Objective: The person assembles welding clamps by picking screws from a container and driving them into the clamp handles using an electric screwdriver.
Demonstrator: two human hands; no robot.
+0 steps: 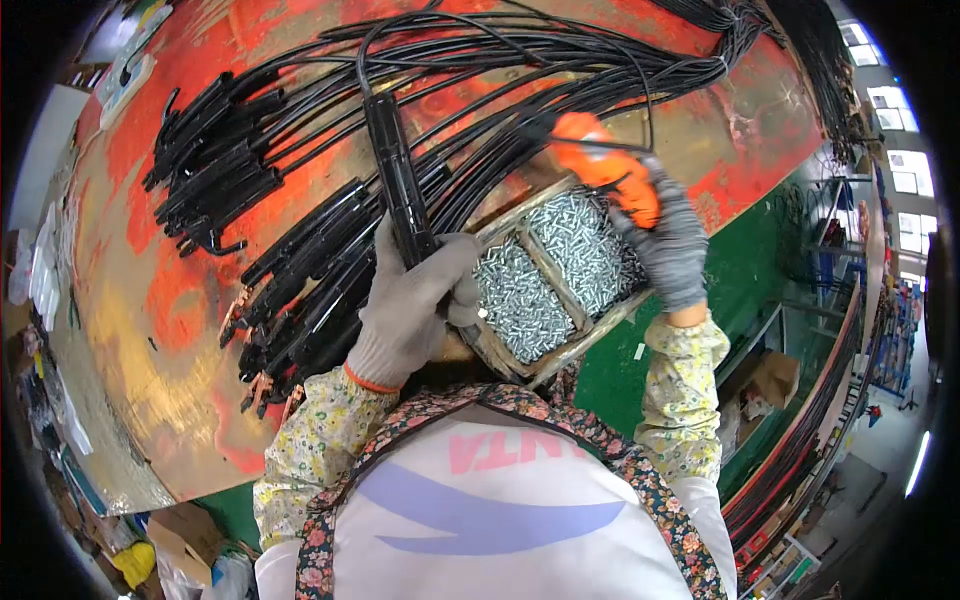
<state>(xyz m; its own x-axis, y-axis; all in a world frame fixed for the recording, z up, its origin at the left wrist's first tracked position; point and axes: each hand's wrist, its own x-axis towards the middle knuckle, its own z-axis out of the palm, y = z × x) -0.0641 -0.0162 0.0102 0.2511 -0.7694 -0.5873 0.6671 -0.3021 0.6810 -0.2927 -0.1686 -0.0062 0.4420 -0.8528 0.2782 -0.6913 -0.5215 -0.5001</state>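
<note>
A grey glove covers my left hand (415, 300), whose fingers are wrapped round the lower end of a black plastic handle (393, 160) with a black cable looping from its top. My right hand (655, 225), in a striped grey glove, is blurred by motion over the right edge of a divided wooden box (545, 265). It grips an orange and black power tool (605, 165), pointing left. Small silvery screws (520, 298) fill both compartments of the box. More black handles (320, 260) with cables lie left of my left hand.
A bundle of black cables (610, 62) runs across the red-stained table (170, 330) to the upper right. Bare copper ends (260, 388) stick out near the left pile. A cardboard box (775, 378) and long cables on a rack (800, 440) are at the right.
</note>
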